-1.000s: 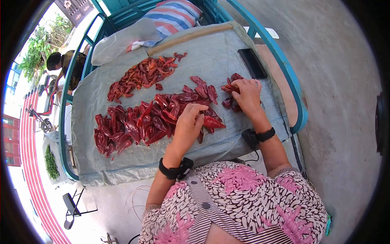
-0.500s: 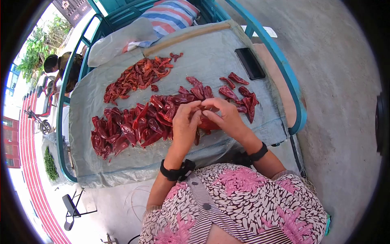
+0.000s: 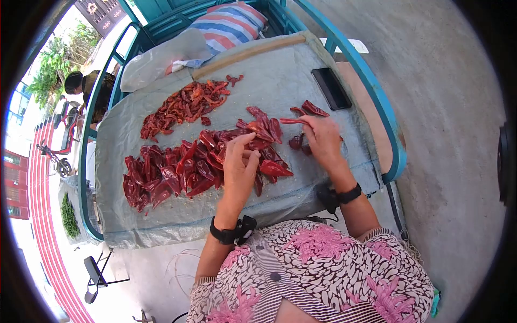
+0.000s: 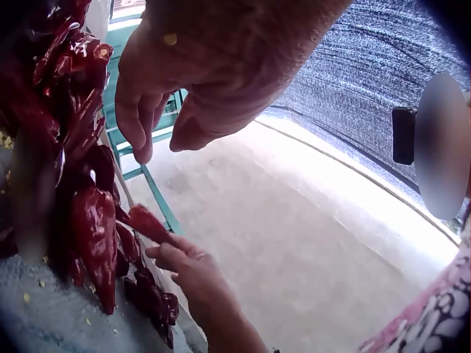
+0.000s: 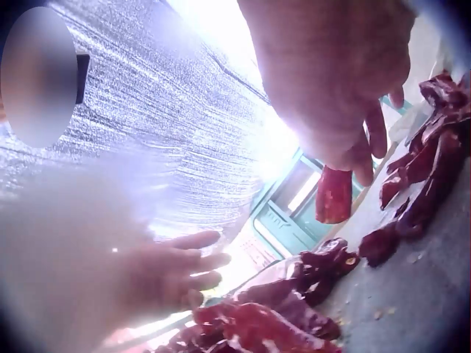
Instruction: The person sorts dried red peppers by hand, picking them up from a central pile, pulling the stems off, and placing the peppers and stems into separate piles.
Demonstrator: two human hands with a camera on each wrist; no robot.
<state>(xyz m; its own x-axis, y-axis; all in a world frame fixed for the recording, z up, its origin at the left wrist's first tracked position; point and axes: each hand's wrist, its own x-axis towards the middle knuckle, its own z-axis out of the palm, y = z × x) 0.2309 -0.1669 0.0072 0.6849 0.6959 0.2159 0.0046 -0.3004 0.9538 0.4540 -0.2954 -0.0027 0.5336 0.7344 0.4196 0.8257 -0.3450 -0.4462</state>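
Dried red chilies lie in a big pile (image 3: 177,167) on a grey woven sheet (image 3: 280,70). My left hand (image 3: 240,156) hovers over the pile's right end with relaxed fingers, holding nothing; the left wrist view shows its empty fingers (image 4: 147,118). My right hand (image 3: 322,134) is to the right, pinching one long chili (image 3: 293,121) by its end. That chili (image 5: 335,195) hangs from the fingers in the right wrist view. A small heap of chilies (image 3: 299,142) lies under the right hand, and two more chilies (image 3: 315,109) lie just beyond it.
A second pile of paler chili pieces (image 3: 183,105) lies further back. A black phone (image 3: 331,89) rests at the sheet's right, near the blue rail (image 3: 377,97). A wooden stick (image 3: 247,51), a plastic bag (image 3: 161,59) and striped cloth (image 3: 231,21) are behind. A person (image 3: 81,83) crouches far left.
Half a second ago both hands met over the front of the big pile. The right hand has since moved right with a chili, and the left hand's fingers have loosened.
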